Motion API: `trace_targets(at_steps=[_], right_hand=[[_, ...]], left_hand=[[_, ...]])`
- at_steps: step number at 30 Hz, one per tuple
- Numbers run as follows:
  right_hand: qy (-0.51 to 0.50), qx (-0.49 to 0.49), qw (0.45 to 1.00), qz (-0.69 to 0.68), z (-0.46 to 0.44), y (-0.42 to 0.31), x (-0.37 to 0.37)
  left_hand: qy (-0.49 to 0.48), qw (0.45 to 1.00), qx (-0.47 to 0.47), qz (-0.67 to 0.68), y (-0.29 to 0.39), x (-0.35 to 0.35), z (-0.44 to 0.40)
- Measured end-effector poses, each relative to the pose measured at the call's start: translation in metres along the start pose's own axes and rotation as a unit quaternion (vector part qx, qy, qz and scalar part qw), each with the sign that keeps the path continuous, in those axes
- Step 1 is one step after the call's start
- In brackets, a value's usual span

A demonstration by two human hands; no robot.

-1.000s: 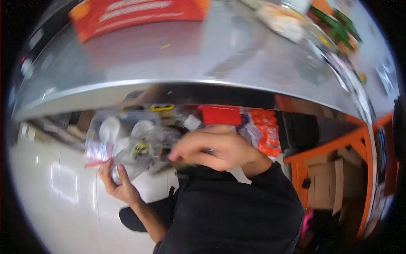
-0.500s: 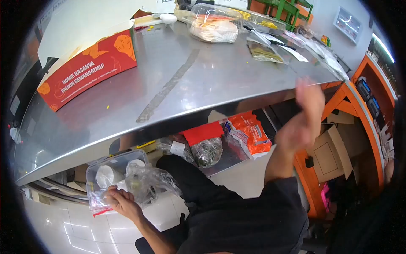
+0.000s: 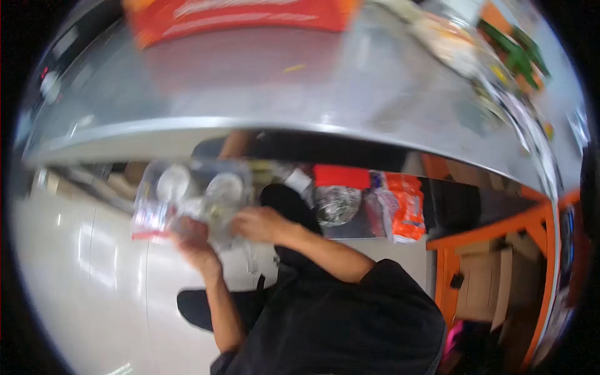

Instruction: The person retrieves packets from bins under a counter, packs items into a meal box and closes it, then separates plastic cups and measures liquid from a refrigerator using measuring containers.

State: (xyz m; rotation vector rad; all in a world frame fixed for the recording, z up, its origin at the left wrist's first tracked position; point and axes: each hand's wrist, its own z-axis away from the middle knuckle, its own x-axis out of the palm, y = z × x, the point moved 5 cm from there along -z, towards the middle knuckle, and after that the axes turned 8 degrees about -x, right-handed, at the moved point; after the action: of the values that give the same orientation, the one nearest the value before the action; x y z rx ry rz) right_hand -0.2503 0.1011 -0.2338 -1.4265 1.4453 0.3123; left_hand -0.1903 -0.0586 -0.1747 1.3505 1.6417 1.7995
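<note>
Fingers too blurred to tell open from closed, the left hand (image 3: 190, 236) and right hand (image 3: 261, 225) flank a crumpled, clear plastic bag (image 3: 219, 232) at a see-through, rectangular plastic bin (image 3: 201, 174). Likely light, limp and slippery, it should handle best pinched by gathered film.

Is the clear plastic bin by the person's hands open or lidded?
Open, as far as the blur shows: no lid is visible over the bin, and two white round things show inside.
</note>
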Motion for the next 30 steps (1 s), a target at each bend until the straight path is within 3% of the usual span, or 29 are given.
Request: trace_targets(at_steps=[1,3,5,6,7,8,9,11,12,13,14,15,17,18,19,21,22,23,24,25,26,27,29,30], right_hand=[[-0.004,0.023,0.998,-0.055,-0.008,0.007,0.002],[0.027,0.189,0.946,-0.26,-0.033,-0.001,-0.026],[0.154,0.155,0.855,-0.47,-0.046,0.012,-0.024],[0.157,0.166,0.849,-0.476,-0.054,0.016,-0.023],[0.165,0.176,0.844,-0.48,-0.057,0.02,-0.025],[0.152,0.128,0.85,-0.487,-0.059,0.03,-0.018],[0.146,0.125,0.847,-0.495,-0.06,0.024,-0.019],[0.289,0.071,0.918,-0.262,-0.053,0.006,-0.05],[0.197,0.007,0.966,-0.169,-0.048,0.001,-0.056],[0.192,0.004,0.966,-0.173,-0.054,-0.003,-0.063],[0.046,-0.098,0.993,-0.045,-0.062,-0.022,-0.059],[-0.099,-0.196,0.972,0.084,-0.062,-0.035,-0.047],[-0.151,-0.158,0.975,0.047,-0.05,0.01,0.001],[-0.155,-0.139,0.978,0.013,-0.052,0.027,0.015],[-0.159,-0.122,0.979,-0.02,-0.061,0.035,0.021],[-0.189,-0.112,0.975,-0.02,-0.074,0.052,0.041],[-0.176,-0.066,0.978,-0.09,-0.078,0.067,0.057],[-0.159,-0.015,0.974,-0.162,-0.08,0.08,0.07],[-0.154,-0.012,0.974,-0.167,-0.082,0.089,0.078],[-0.198,0.002,0.96,-0.199,-0.083,0.099,0.083],[-0.246,0.012,0.942,-0.229,-0.083,0.107,0.088],[-0.249,0.008,0.94,-0.231,-0.088,0.101,0.079],[-0.334,0.052,0.928,-0.154,-0.096,0.087,0.056],[-0.304,0.03,0.949,-0.078,-0.089,0.093,0.063]], left_hand=[[0.021,0.999,0.024,-0.023,0.003,0.005,0.008],[-0.118,0.951,0.195,-0.209,0.003,0.017,0.022],[-0.146,0.802,0.252,-0.521,0.013,0.03,0.025],[-0.129,0.801,0.246,-0.53,0.002,0.024,0.023],[-0.13,0.781,0.183,-0.583,-0.031,0.016,0.02],[-0.132,0.757,0.115,-0.63,-0.057,0.004,0.017],[-0.125,0.754,0.111,-0.635,-0.063,-0.005,0.012],[-0.122,0.767,-0.026,-0.63,-0.078,-0.025,-0.005],[-0.116,0.767,-0.028,-0.631,-0.078,-0.029,-0.013],[-0.149,0.754,-0.046,-0.638,-0.082,-0.031,-0.02],[-0.183,0.74,-0.069,-0.643,-0.087,-0.034,-0.025],[-0.179,0.739,-0.075,-0.644,-0.094,-0.041,-0.034],[-0.288,0.828,-0.119,-0.467,-0.11,-0.041,-0.054],[-0.267,0.848,-0.208,-0.408,-0.112,-0.044,-0.061],[-0.262,0.849,-0.207,-0.409,-0.118,-0.048,-0.063],[-0.147,0.917,-0.136,-0.346,-0.122,-0.062,-0.065],[-0.061,0.906,-0.23,-0.351,-0.089,-0.052,-0.051],[-0.062,0.903,-0.23,-0.356,-0.079,-0.044,-0.042],[-0.056,0.89,-0.053,-0.449,-0.057,-0.034,-0.038],[-0.048,0.843,0.129,-0.52,-0.041,-0.024,-0.029],[-0.061,0.792,0.131,-0.593,-0.052,-0.026,-0.024],[-0.056,0.791,0.129,-0.595,-0.064,-0.03,-0.026],[-0.051,0.761,0.029,-0.647,-0.09,-0.041,-0.036],[-0.037,0.756,-0.017,-0.654,-0.09,-0.04,-0.04]])
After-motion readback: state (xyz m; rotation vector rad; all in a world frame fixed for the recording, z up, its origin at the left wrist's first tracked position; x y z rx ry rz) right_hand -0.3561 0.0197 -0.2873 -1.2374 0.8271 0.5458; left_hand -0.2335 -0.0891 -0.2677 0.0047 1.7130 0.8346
